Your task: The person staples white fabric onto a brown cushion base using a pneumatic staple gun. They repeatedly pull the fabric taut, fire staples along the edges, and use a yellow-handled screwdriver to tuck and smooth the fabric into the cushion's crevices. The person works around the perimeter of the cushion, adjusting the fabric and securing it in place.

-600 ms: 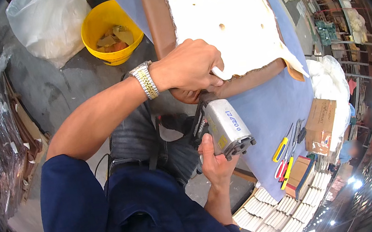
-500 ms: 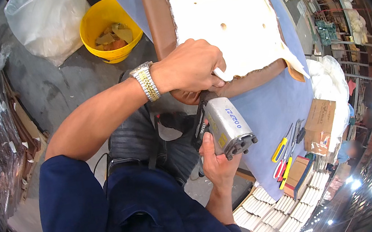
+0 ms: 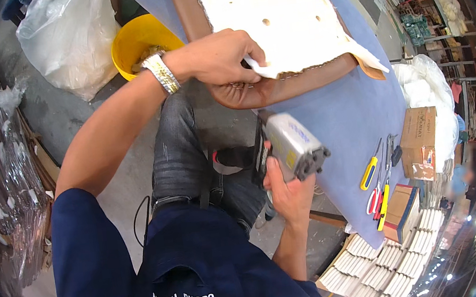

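Since the earlier frames the grey metal staple gun, gripped in the right hand at centre frame, dropped slightly away from the brown leather seat edge. Left hand stayed pinching white lining there, upper centre.

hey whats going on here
A person is upholstering a seat panel. The left hand pinches white lining at the edge of the brown leather-covered seat panel, which lies upside down on a blue workbench. The right hand grips a grey staple gun just below that edge. Screwdrivers lie nearby.
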The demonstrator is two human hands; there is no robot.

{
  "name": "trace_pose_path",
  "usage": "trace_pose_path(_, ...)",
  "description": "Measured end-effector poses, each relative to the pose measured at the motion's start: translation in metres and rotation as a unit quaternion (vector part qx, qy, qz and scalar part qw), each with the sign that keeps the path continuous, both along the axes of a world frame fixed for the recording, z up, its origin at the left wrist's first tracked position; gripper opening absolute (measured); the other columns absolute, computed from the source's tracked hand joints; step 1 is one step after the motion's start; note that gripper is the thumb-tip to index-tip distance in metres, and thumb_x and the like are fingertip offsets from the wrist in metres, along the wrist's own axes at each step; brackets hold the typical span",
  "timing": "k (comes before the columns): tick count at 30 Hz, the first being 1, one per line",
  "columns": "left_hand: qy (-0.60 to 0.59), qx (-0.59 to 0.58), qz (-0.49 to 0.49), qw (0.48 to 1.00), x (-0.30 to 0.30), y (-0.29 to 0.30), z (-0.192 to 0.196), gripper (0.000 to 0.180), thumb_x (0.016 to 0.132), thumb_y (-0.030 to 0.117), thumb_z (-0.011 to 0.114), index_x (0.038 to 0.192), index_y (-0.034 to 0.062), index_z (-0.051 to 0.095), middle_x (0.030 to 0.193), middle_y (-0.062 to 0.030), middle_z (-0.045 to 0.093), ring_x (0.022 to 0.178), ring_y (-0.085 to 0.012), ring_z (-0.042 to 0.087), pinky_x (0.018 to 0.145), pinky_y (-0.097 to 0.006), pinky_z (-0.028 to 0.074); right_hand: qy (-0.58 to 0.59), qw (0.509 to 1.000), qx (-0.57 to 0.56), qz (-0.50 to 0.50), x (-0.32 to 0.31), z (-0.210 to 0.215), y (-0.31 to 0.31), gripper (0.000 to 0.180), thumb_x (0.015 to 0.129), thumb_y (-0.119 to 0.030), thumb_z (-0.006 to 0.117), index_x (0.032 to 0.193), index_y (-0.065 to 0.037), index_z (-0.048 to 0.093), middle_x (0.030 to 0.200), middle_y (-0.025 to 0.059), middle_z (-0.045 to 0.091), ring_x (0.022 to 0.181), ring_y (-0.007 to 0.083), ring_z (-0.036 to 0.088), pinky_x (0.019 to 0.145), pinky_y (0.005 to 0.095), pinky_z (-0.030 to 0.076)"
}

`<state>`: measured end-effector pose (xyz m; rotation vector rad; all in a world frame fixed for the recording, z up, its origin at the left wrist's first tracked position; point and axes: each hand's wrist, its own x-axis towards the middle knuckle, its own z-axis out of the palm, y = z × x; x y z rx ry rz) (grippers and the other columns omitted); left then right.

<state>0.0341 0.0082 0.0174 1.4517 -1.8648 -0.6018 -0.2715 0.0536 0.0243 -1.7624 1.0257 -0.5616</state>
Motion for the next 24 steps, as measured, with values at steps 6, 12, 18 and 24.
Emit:
trace_pose_path(6,-0.236,0.08,0.028,0.968,-0.044,-0.015,0.044,0.069,0.086,0.062,0.072,0.082,-0.0068,0.074,0.08,-0.0246,0.072,0.082,-0.0412,0.072,0.083,-0.042,0.055,-0.051,0.994,0.077,-0.05,-0.034,-0.001,0.012,0.041,0.099,0.0,0.064,0.138,0.007,0.053,0.119,0.0141,0.072,0.064,0.0086,0.058,0.056,0.0244,0.049)
trace_pose_path(12,-0.152,0.009,0.033,0.988,-0.04,-0.025,0.01,0.04,0.088,0.039,0.075,0.1,0.0004,0.074,0.083,-0.0222,0.073,0.083,-0.0406,0.072,0.077,-0.043,0.055,-0.068,0.998,-0.017,-0.005,-0.033,0.009,-0.025,0.04,0.1,-0.003,0.064,0.137,0.007,0.053,0.119,0.0157,0.072,0.064,0.0095,0.057,0.055,0.025,0.048)
trace_pose_path(18,-0.053,-0.018,0.053,0.997,-0.038,-0.028,0.001,0.031,0.088,0.03,0.077,0.098,0.0003,0.075,0.084,-0.0225,0.072,0.083,-0.0394,0.072,0.074,-0.044,0.055,-0.058,0.998,-0.01,0.009,-0.012,0.016,-0.055,0.041,0.1,-0.004,0.066,0.138,0.006,0.053,0.118,0.0149,0.072,0.064,0.0091,0.056,0.056,0.0244,0.048)
trace_pose_path(24,-0.033,-0.017,0.061,0.997,-0.038,-0.027,-0.002,0.031,0.088,0.03,0.078,0.098,-0.0001,0.076,0.082,-0.0218,0.072,0.081,-0.0401,0.072,0.073,-0.044,0.055,-0.024,0.999,0.002,0.026,0.001,0.019,-0.067,0.042,0.099,-0.001,0.066,0.138,0.006,0.052,0.118,0.0151,0.072,0.064,0.0088,0.055,0.056,0.0244,0.047)
